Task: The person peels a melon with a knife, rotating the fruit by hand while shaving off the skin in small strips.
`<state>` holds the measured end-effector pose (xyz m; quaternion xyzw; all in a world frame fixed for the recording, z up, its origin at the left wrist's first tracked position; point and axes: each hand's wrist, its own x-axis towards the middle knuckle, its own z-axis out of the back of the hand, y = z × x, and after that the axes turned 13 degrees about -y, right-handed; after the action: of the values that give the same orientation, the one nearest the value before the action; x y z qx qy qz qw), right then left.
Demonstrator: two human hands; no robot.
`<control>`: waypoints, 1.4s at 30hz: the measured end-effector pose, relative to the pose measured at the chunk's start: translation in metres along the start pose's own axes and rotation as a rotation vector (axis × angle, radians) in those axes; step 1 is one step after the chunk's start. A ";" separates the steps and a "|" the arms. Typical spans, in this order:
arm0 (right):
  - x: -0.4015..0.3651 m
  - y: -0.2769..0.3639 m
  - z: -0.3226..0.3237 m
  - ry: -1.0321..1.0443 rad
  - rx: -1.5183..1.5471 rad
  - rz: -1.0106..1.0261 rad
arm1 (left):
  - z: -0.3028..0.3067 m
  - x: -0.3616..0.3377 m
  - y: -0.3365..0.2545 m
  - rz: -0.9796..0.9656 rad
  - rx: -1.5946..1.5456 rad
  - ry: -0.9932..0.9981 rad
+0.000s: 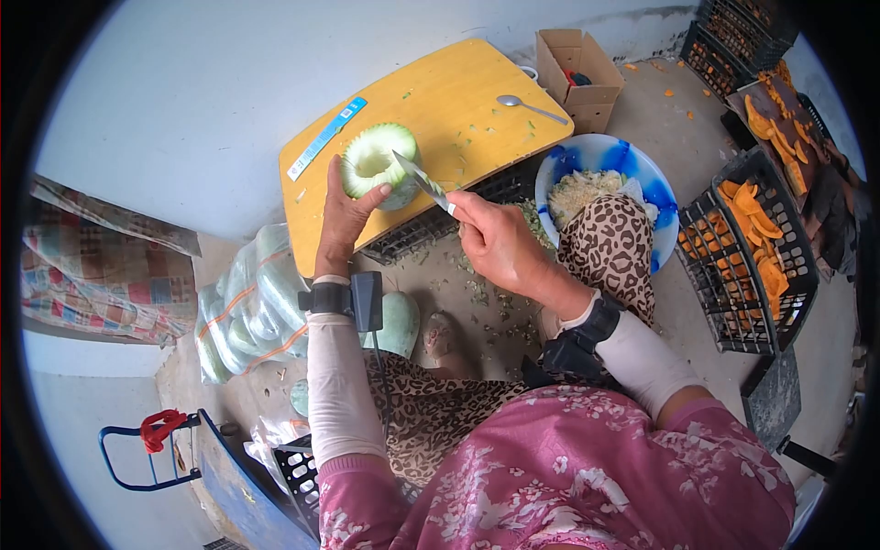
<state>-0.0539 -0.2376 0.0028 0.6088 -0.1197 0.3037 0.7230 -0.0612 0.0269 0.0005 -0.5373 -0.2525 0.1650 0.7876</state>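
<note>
A hollowed pale green melon piece with a ridged cut rim stands on the yellow board. Against its left and near side rests my left hand, thumb and fingers apart around it. My right hand is wrapped round the handle of a knife, whose tip points at the melon's rim. Behind the melon lies a blue and white packet strip. A metal spoon is near the board's right end.
A blue and white basin with pale shreds stands right of the board. Beyond it are a black crate with orange pieces and a cardboard box. Bagged melons lie at left, and a green melon is by my feet.
</note>
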 end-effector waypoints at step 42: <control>0.025 -0.016 0.007 0.136 0.237 -0.484 | -0.003 -0.002 -0.008 0.037 0.009 -0.004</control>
<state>-0.0237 -0.2378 0.0049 0.6782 0.1144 0.1743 0.7047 -0.0612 0.0208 0.0065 -0.5381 -0.2433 0.1815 0.7863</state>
